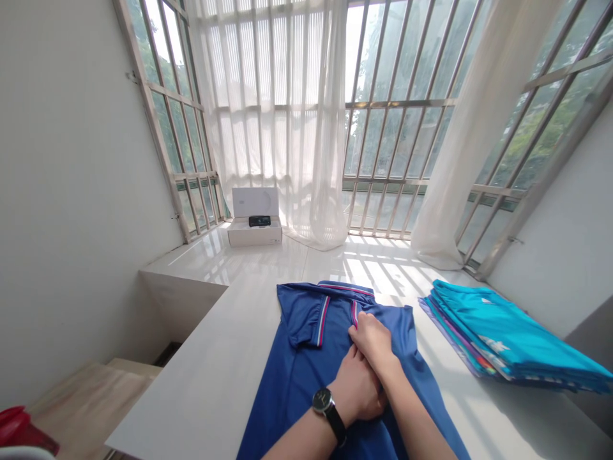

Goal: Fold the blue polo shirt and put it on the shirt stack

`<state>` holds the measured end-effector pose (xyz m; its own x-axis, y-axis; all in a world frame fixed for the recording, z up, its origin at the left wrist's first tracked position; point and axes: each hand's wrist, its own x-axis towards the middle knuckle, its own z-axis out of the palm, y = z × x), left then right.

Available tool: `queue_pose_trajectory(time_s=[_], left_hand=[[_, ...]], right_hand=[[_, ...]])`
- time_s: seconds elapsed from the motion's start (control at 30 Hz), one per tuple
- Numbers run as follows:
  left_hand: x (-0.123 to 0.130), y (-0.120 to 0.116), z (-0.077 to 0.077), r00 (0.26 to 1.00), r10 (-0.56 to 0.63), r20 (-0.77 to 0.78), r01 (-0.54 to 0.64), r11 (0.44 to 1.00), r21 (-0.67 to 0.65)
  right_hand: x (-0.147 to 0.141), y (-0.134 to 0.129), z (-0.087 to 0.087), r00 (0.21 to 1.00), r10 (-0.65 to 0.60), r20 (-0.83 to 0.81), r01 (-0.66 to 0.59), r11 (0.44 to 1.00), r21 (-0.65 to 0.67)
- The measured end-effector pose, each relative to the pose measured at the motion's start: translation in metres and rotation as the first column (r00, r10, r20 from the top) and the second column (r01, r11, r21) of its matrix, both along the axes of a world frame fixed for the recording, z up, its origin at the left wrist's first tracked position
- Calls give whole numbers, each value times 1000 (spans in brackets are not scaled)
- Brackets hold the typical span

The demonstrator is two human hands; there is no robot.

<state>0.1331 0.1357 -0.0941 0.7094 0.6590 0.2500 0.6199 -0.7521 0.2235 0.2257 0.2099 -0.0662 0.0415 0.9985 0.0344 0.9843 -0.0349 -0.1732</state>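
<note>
A dark blue shirt [306, 377] lies spread on the white table, its collar toward the window. Its left sleeve, with a red and white striped cuff, is folded inward. My right hand [372, 337] pinches the other striped cuff, right of the shirt's middle. Just below, and partly under my right wrist, my left hand [359, 386] rests on the shirt; its fingers are mostly hidden, so its grip cannot be made out. A black watch is on my left wrist.
Folded clothes, turquoise on top [522, 332], are stacked at the right. An open white box [255, 235] holding a dark device stands on the sill [205, 255]. A red object [23, 429] shows at lower left. Sheer curtains hang before barred windows.
</note>
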Motion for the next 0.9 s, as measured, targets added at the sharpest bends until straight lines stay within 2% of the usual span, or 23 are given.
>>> queue_pose_trajectory(time_s=[0.1,0.3,0.57,0.73,0.9], left_hand=[[0,0,0,1000,-3,-28,3,1000,7],[4,3,-8,1000,22,18,-22,1000,7],[5,4,-12,998,12,65,-13,1000,5],[6,5,-13,998,28,60,-28,1000,0],[7,5,-14,997,53,57,-53,999,-9]], right_hand=[[-1,-1,0,999,-32,-17,32,999,16],[6,3,-1,994,-82,-68,83,997,7],[6,6,-9,992,-65,-106,69,997,38],[9,7,-13,972,-95,-215,125,983,133],[14,11,-20,933,-46,-357,121,974,191]])
